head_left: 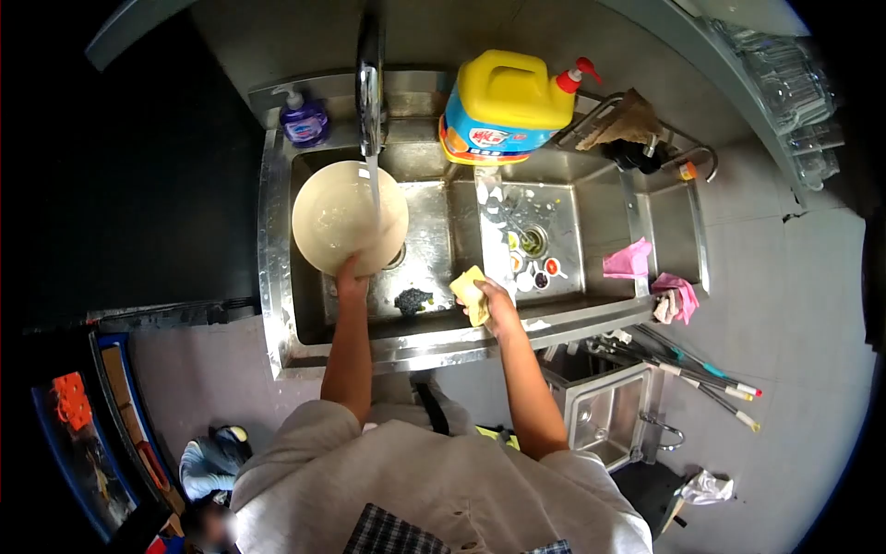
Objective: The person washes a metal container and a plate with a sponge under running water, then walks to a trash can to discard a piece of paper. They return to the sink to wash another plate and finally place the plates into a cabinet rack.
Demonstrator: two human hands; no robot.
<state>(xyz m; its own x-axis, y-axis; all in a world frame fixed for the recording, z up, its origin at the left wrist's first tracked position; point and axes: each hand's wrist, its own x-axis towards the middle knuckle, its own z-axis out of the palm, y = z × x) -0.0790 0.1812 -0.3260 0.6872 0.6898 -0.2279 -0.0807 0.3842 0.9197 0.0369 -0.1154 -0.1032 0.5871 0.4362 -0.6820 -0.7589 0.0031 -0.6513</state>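
Observation:
My left hand (pixel 351 274) grips the near rim of a large cream bowl (pixel 337 217), tilted in the left basin of the steel sink (pixel 420 343). Water from the tall faucet (pixel 370 102) runs into the bowl. My right hand (pixel 499 309) is closed around a yellow sponge (pixel 472 294) above the divider between the basins, apart from the bowl. A dark scouring pad (pixel 413 301) lies on the floor of the left basin. Part of the left hand's fingers is hidden by the bowl.
Behind the basins stand a yellow detergent jug (pixel 508 102) with a red pump and a purple soap bottle (pixel 303 120). Small spoons and food scraps lie around the right basin's drain (pixel 532 242). Pink cloths (pixel 628 259) hang at the right edge. A person (pixel 212 462) is at lower left.

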